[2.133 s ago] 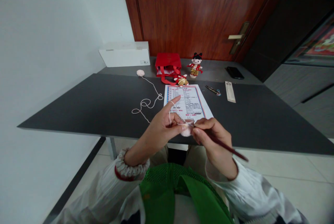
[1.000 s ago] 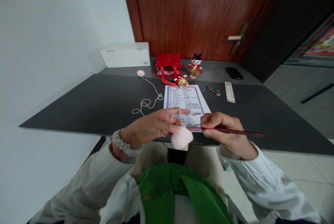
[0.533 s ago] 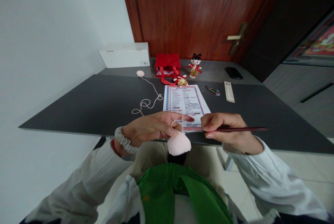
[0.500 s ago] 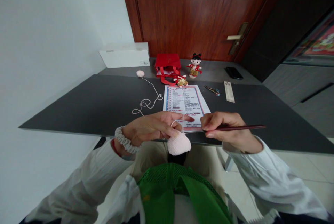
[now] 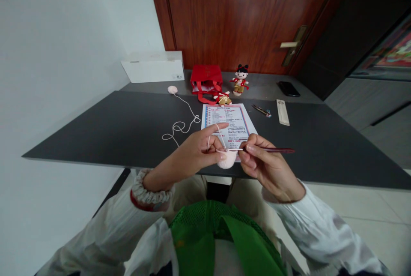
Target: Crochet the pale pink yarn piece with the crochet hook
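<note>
My left hand (image 5: 192, 158) pinches a pale pink crocheted piece (image 5: 227, 161), shaped like a small cup, with pale yarn (image 5: 213, 139) looped up over its raised forefinger. My right hand (image 5: 263, 162) grips a dark red crochet hook (image 5: 272, 150) like a pencil, and the hook's metal tip reaches the top edge of the piece. The yarn runs back across the dark table (image 5: 96, 139) to a small pink yarn ball (image 5: 172, 90). A printed pattern sheet (image 5: 224, 117) lies just beyond my hands, its near end hidden behind them.
Along the table's far shelf stand a white box (image 5: 152, 68), a red gift bag (image 5: 206, 79), a crocheted doll (image 5: 239, 80) and a phone (image 5: 288, 89). A smaller doll (image 5: 222, 99) sits by the bag. Small scissors (image 5: 261, 111) and a slim packet (image 5: 282, 112) lie to the right.
My right hand has moved left and lowered, bringing the hook tip from beside the piece onto its edge. The piece now sits lower in my left fingers, which have turned to point up and away.
</note>
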`<move>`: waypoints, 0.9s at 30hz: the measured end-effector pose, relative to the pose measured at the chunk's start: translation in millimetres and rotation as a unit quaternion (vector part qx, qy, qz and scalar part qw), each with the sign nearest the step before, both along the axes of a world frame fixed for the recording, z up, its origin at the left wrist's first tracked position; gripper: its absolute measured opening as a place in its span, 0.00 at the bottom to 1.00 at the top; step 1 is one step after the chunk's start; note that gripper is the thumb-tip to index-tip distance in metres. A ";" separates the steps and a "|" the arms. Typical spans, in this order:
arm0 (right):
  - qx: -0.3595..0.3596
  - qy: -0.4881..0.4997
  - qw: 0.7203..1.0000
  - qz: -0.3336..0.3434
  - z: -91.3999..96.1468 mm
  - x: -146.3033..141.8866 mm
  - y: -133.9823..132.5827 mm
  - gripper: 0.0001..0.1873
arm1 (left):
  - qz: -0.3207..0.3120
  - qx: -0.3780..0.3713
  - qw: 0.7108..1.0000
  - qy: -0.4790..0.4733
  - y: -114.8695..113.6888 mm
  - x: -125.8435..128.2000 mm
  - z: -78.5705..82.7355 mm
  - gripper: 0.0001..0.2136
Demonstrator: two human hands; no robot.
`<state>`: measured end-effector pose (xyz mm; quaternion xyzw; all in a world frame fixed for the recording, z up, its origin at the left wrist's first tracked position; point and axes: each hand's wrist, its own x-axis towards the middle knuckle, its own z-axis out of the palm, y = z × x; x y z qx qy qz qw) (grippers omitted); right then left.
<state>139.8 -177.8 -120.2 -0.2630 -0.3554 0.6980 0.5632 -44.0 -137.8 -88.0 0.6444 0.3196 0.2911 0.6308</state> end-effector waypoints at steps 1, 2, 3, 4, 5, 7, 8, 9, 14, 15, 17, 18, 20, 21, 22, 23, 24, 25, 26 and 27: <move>0.000 0.005 1.000 -0.012 0.1 -1.8 -1.5 0.09 | 0.005 0.005 1.000 0.005 -0.7 0.5 1.4 0.34; 0.000 0.009 1.000 -0.018 0.0 -3.1 -2.7 0.08 | 0.007 0.008 1.000 0.007 -1.0 0.9 2.4 0.34; 0.000 0.011 1.000 -0.021 -0.3 -3.7 -3.4 0.08 | 0.005 0.008 1.000 0.008 -1.1 1.0 3.2 0.34; 0.000 0.015 1.000 -0.022 -0.7 -3.8 -3.8 0.08 | 0.003 0.006 1.000 0.008 -1.1 1.0 3.7 0.34; -0.001 0.018 1.000 -0.020 -1.2 -3.5 -3.9 0.08 | 0.001 0.004 1.000 0.009 -0.9 0.7 4.0 0.34; 0.001 0.026 1.000 -0.015 -2.0 -2.0 -3.5 0.07 | -0.007 0.001 1.000 0.012 -0.5 -0.1 4.3 0.33; 0.003 0.028 1.000 -0.012 -2.3 -1.2 -3.2 0.07 | -0.013 -0.001 1.000 0.011 -0.4 -0.6 4.3 0.33; 0.007 0.028 1.000 -0.010 -2.5 -0.4 -3.0 0.07 | -0.019 -0.003 1.000 0.011 -0.4 -1.1 4.4 0.32; 0.045 0.010 0.999 -0.004 -3.2 3.9 -2.0 0.07 | -0.035 -0.002 0.999 0.006 -0.4 -2.0 5.8 0.29; 0.056 -0.001 0.998 -0.003 -3.4 5.3 -1.7 0.07 | -0.034 0.001 0.999 0.011 -0.3 -1.9 6.3 0.28; 0.085 -0.036 0.996 -0.005 -3.7 9.0 -0.9 0.07 | -0.027 0.009 0.999 0.021 -0.3 -1.6 7.3 0.27; 0.101 -0.060 0.993 -0.008 -3.8 11.2 -0.5 0.07 | -0.022 0.013 0.999 0.024 -0.5 -1.4 7.7 0.27; 0.131 -0.108 0.985 -0.012 -3.6 15.7 -0.1 0.06 | -0.013 0.022 0.999 0.028 -1.4 -0.8 8.3 0.28; 0.145 -0.129 0.981 -0.014 -3.2 17.7 -0.2 0.06 | -0.010 0.028 0.999 0.031 -2.0 -0.5 8.4 0.28; 0.157 -0.147 0.976 -0.018 -2.7 19.3 -0.6 0.06 | -0.007 0.035 0.999 0.035 -2.7 -0.2 8.4 0.29; 0.168 -0.163 0.972 -0.024 -2.0 20.5 -1.3 0.06 | -0.003 0.044 0.998 0.041 -3.3 0.0 8.2 0.29; 0.179 -0.178 0.967 -0.032 -1.2 21.2 -2.2 0.06 | 0.001 0.054 0.998 0.046 -3.9 0.2 8.0 0.29; 0.190 -0.192 0.962 -0.040 -0.4 21.5 -3.2 0.06 | 0.006 0.064 0.997 0.049 -4.2 0.2 7.7 0.29; 0.199 -0.205 0.957 -0.050 0.4 21.5 -4.4 0.06 | 0.010 0.074 0.996 0.053 -4.4 0.1 7.3 0.28; 0.207 -0.217 0.952 -0.060 1.1 21.3 -5.5 0.06 | 0.013 0.084 0.995 0.058 -4.4 -0.1 7.0 0.28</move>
